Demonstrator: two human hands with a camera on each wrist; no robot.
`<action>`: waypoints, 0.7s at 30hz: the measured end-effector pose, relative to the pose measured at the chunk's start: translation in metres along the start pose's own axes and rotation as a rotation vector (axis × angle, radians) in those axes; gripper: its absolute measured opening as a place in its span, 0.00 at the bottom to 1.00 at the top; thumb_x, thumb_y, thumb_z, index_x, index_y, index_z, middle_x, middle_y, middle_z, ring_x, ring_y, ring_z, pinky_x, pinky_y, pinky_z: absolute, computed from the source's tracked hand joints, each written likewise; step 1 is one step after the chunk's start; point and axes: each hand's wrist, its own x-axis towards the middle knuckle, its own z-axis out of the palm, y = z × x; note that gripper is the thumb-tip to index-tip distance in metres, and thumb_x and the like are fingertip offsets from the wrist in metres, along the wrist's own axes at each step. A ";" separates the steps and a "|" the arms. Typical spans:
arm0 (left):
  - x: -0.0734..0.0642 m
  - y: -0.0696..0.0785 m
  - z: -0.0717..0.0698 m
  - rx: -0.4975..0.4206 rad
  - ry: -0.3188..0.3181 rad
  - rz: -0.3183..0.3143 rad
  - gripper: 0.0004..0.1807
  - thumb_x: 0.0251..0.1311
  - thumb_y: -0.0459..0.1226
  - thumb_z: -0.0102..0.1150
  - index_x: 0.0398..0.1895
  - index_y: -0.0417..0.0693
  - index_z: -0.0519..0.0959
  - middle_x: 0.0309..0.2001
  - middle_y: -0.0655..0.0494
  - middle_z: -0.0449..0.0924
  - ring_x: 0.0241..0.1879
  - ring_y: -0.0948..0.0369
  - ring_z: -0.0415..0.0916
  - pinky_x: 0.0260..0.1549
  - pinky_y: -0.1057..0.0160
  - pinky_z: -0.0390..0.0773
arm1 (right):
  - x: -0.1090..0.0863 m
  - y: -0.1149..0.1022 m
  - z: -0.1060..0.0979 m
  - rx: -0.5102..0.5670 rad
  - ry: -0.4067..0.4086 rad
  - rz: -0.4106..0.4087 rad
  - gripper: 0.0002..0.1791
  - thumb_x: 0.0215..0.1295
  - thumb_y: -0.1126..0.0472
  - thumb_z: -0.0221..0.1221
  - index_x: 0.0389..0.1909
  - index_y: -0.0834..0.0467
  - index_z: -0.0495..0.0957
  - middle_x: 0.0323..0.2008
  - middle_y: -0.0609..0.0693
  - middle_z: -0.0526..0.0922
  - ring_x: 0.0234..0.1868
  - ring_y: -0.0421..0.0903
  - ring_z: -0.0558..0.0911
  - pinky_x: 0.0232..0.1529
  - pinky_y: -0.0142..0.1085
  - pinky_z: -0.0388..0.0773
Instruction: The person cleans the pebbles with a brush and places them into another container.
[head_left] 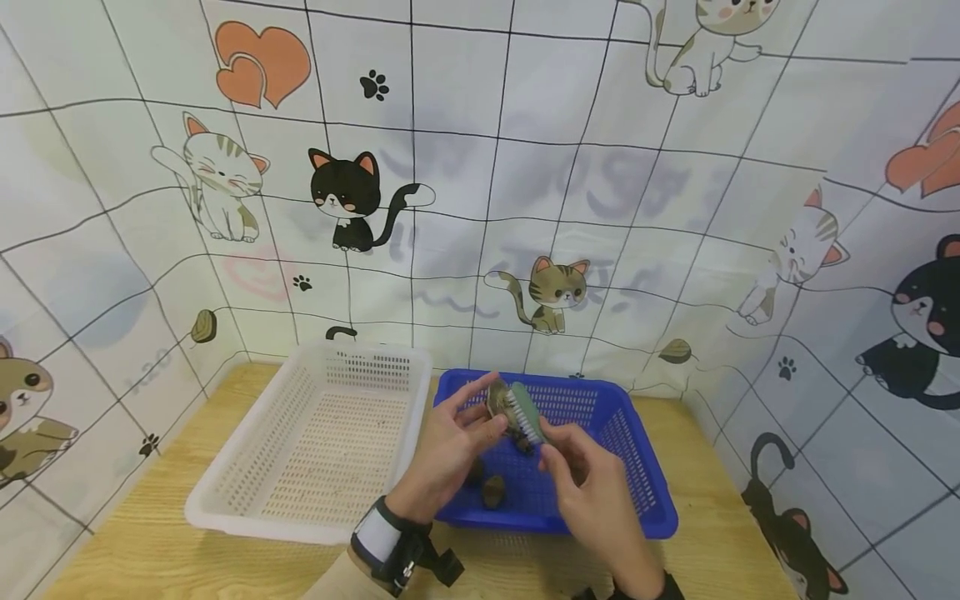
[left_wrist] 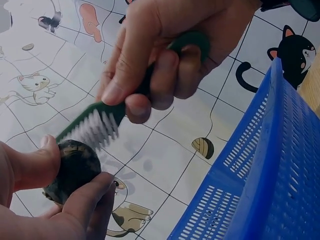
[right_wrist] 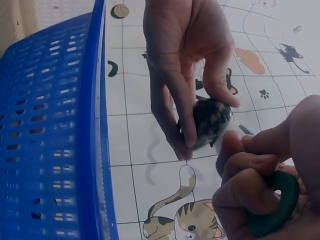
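Over the blue basket (head_left: pixel 652 492), my left hand (head_left: pixel 448 446) pinches a dark, mottled, rounded shell (left_wrist: pixel 79 169) between thumb and fingers. My right hand (head_left: pixel 596 487) grips a green brush (head_left: pixel 527 407) by its handle, which ends in a loop seen in the right wrist view. The brush's white bristles (left_wrist: pixel 95 131) meet the shell's upper side in the left wrist view. Below the hands, several brown shells lie in the basket, one of them (head_left: pixel 492 491) near its front wall; the hands hide part of the basket floor.
Left of the blue basket stands a white perforated basket (head_left: pixel 307 530), its floor dotted with small dark specks. Both baskets rest on a wood-grain table (head_left: pixel 150 521). A white sheet with cat drawings (head_left: pixel 450 175) rises behind and at both sides.
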 end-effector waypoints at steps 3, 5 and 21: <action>0.000 -0.001 0.002 0.016 -0.038 -0.015 0.39 0.81 0.28 0.68 0.91 0.52 0.70 0.80 0.32 0.80 0.76 0.47 0.85 0.70 0.60 0.89 | -0.002 -0.001 0.002 0.004 0.020 -0.022 0.11 0.84 0.69 0.68 0.58 0.55 0.91 0.44 0.49 0.95 0.37 0.38 0.89 0.34 0.32 0.87; 0.000 -0.002 0.003 0.028 -0.066 -0.023 0.39 0.81 0.28 0.68 0.91 0.51 0.70 0.81 0.32 0.78 0.78 0.44 0.83 0.73 0.57 0.88 | -0.002 -0.002 0.003 -0.003 0.039 -0.020 0.12 0.84 0.70 0.68 0.59 0.55 0.91 0.41 0.47 0.94 0.36 0.37 0.89 0.34 0.32 0.87; -0.001 -0.001 0.000 -0.004 -0.028 0.000 0.39 0.80 0.28 0.69 0.90 0.52 0.71 0.79 0.32 0.81 0.72 0.50 0.88 0.66 0.61 0.91 | -0.001 -0.001 0.007 -0.009 0.105 0.041 0.12 0.84 0.69 0.68 0.60 0.56 0.93 0.37 0.45 0.91 0.34 0.37 0.87 0.37 0.31 0.88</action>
